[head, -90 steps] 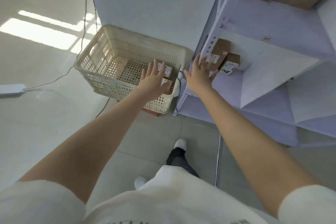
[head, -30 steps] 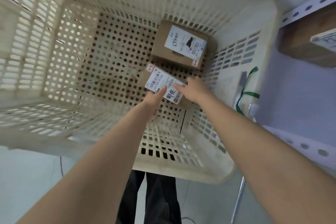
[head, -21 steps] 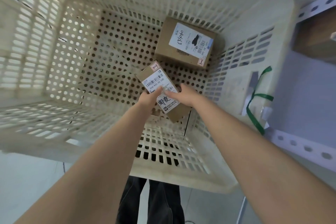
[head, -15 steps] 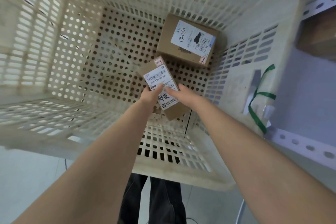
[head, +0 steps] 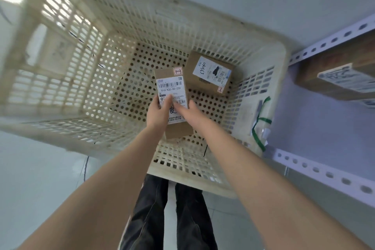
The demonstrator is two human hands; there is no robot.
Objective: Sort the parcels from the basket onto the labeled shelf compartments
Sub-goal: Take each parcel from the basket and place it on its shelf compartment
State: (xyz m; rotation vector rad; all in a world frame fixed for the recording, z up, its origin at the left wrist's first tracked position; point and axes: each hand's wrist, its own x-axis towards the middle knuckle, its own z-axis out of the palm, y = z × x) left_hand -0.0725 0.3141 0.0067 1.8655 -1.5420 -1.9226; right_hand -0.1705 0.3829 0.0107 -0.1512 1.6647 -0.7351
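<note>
One parcel (head: 171, 84) held inside basket (head: 60, 87), left hand (head: 156, 115) gripping its left edge, right hand (head: 190, 112) pinching across its label

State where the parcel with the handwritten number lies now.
In the head view, the handwritten-label parcel lies in the far right corner of the basket, just right of the held parcel.

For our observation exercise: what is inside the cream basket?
Two labelled cardboard parcels: the held parcel, gripped by left hand and right hand, and a second parcel lying by the far right corner. The basket floor beneath the hands is covered.
</note>
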